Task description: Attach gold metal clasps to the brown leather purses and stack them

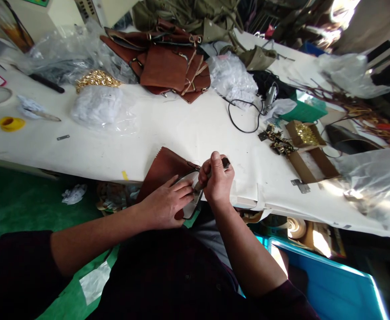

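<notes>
A brown leather piece [166, 166] with a jagged edge lies at the table's front edge, its lower part reaching over the edge. Beside it shows a whitish panel with a dark rim [191, 208]. My left hand [168, 202] lies flat on the leather and the panel, fingers extended toward the right. My right hand [217, 178] is wrapped round a tool with a dark end [226, 163], thumb on top. The tool's lower end points down-left at the panel, close to my left fingertips; its tip is too small to make out.
Brown leather bags [165, 69] lie at the back of the white table [168, 120]. Gold chain [97, 79] and plastic bags [97, 106] are at left. Cardboard boxes [311, 164] with metal fittings stand at right, a blue crate [331, 280] below.
</notes>
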Tool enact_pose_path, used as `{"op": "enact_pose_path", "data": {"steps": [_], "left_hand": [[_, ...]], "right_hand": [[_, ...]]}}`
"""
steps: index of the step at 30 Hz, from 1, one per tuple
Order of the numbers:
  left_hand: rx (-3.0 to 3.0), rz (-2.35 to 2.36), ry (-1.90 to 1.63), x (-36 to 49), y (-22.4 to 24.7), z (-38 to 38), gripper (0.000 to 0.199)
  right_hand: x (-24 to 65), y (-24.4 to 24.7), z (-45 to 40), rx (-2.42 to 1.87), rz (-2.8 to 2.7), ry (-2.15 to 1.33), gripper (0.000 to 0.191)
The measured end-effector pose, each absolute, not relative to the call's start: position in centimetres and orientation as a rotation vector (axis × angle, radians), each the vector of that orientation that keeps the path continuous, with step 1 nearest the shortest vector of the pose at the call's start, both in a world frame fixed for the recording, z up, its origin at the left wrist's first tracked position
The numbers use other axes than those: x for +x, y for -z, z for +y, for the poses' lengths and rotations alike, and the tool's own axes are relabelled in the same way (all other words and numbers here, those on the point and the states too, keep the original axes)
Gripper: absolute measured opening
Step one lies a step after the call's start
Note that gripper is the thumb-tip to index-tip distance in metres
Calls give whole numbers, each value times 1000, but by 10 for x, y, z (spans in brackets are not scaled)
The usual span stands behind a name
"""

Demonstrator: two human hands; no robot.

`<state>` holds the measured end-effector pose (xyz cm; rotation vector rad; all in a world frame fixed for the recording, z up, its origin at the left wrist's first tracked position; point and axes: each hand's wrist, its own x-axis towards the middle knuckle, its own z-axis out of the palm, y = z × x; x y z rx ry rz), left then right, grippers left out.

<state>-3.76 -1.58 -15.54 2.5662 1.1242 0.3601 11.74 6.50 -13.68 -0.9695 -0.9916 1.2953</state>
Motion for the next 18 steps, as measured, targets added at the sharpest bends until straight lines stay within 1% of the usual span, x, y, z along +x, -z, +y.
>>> {"op": "enact_pose_path", "data": {"steps": [3, 5, 8, 11, 14, 18], "left_hand": [[2540, 1117, -395, -40, 159, -16, 59], [2521, 1118, -423, -40, 162, -16, 64], [2515, 1131, -479, -40, 164, -17, 70], [2532, 1149, -517, -38, 165, -19, 70], [2552, 1162, -502, -36, 165, -20, 68], [2562, 1166, -538, -36, 166, -21, 66]], "right_hand": [[117, 137, 56, -949, -1076, -1248, 49], [118, 141, 49, -953, -1153, -1223, 46], [121, 151, 40, -958, -1242, -1173, 45], [125, 154, 37, -899, -1277, -1159, 44], [130, 140, 38, -825, -1258, -1183, 44], [134, 116, 36, -706, -1257, -1121, 42]]}}
